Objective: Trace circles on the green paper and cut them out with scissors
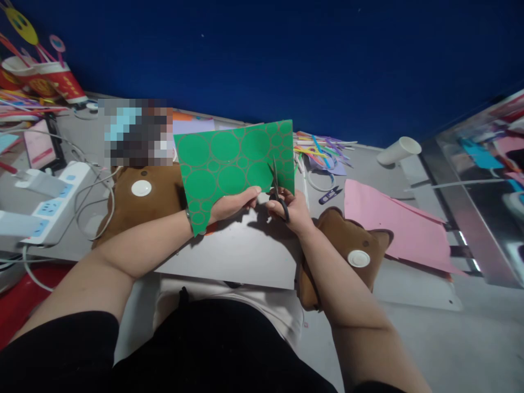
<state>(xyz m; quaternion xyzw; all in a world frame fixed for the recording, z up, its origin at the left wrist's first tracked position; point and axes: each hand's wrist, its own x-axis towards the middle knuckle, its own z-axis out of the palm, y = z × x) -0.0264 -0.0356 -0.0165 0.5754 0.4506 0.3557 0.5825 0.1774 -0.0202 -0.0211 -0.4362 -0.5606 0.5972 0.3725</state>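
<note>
A green sheet (229, 158) with brown circle outlines of several sizes is held up above the table. My left hand (235, 204) grips its lower edge, thumb on top. My right hand (292, 210) has its fingers through the handles of black scissors (278, 188). The scissor blades point up and lie across the sheet near its right side, by a cut in the lower edge. The sheet's lower left corner hangs down over my left wrist as a jagged strip. Part of my left fingers is hidden behind the thumb and paper.
Brown cushions (131, 210) with white discs lie on both sides. Pink sheets (397, 224), a purple snipper (329, 195) and a white cup (399, 151) are on the right. A power strip (61, 199) with cables stands left. Colourful sticks (323, 147) lie behind the sheet.
</note>
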